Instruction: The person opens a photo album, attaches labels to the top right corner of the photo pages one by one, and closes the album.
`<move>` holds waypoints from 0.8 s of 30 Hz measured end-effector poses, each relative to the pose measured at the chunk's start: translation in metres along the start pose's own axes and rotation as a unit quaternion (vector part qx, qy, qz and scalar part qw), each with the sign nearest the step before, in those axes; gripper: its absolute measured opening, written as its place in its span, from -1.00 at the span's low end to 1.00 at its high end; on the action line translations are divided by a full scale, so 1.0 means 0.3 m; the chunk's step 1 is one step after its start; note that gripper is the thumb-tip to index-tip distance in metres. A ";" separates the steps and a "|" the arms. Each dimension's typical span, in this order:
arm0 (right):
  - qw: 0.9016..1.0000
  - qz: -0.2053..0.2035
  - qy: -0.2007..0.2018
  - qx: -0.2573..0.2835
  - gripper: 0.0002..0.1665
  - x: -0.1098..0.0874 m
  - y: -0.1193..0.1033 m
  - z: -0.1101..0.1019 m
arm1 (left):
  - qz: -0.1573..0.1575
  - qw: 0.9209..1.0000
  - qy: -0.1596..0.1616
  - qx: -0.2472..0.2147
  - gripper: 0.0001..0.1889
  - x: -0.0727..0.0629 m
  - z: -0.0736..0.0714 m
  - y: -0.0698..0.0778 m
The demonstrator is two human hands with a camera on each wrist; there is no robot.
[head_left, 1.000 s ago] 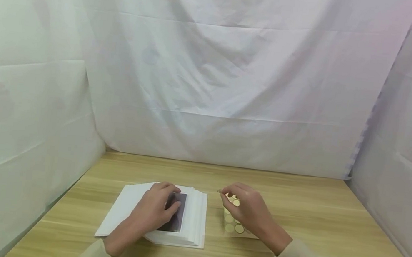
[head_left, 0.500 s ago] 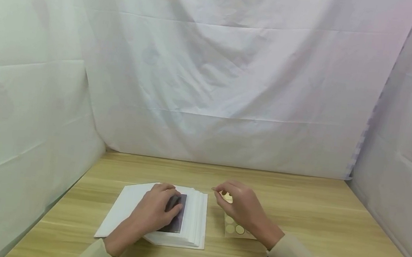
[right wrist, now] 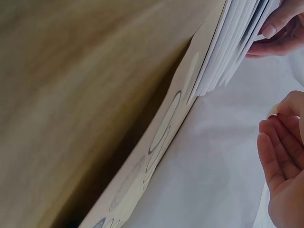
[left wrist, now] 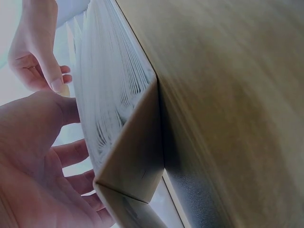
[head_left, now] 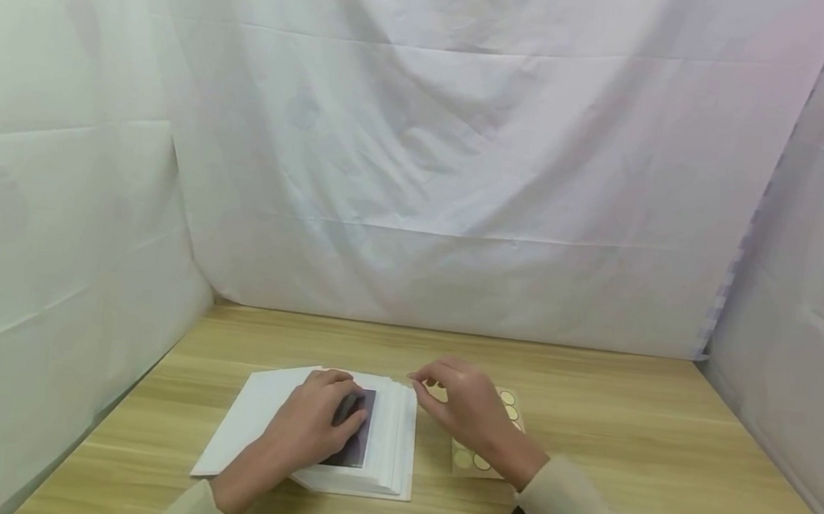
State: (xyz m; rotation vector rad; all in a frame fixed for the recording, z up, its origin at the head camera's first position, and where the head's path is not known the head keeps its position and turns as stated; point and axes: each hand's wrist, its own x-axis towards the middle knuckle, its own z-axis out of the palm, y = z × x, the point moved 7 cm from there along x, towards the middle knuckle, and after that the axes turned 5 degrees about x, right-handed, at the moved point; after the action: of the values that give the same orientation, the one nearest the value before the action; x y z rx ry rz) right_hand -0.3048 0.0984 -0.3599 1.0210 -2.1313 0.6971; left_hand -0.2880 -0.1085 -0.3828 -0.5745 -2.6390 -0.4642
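Observation:
A white photo album [head_left: 264, 409] lies open on the table, a dark photo [head_left: 356, 444] showing on its upper page. My left hand [head_left: 312, 418] rests on that page, fingers spread loosely across the photo and covering part of it. Between thumb and forefinger, my right hand [head_left: 460, 404] pinches a small pale round sticker [right wrist: 272, 111], held above the album's right edge. Under the right forearm lies a sheet of round yellow stickers [head_left: 462, 461], partly hidden; some of its circles have dark outlines. The left wrist view shows the album's thick stack of pages [left wrist: 104, 71] from the side.
The wooden table [head_left: 627, 430] extends to the right of the sticker sheet and behind the album. White cloth [head_left: 421, 166] hangs at the back and along both sides. One edge of the sticker sheet lifts off the table in the right wrist view.
My right hand has moved left with the sticker, from over the sheet to the album's right edge, uncovering the sheet's upper right. The left hand stays on the page.

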 end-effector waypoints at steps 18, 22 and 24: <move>1.000 0.015 -0.022 -0.007 -0.92 0.041 -0.008 0.055 | 0.003 1.000 0.002 -0.002 -0.74 0.000 0.009 -0.007; 1.000 0.018 -0.022 -0.013 -0.90 0.052 -0.011 0.060 | 0.003 1.000 0.000 -0.002 -0.75 0.002 0.008 -0.006; 0.999 0.019 -0.024 -0.018 -0.89 0.056 -0.012 0.063 | 0.005 1.000 0.002 0.000 -0.75 0.003 0.009 -0.007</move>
State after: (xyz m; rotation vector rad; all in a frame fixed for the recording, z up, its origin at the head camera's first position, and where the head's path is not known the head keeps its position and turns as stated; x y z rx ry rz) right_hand -0.3161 0.0756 -0.3586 0.9901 -2.2017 0.6570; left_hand -0.2903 -0.1089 -0.3851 -0.5860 -2.6301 -0.4606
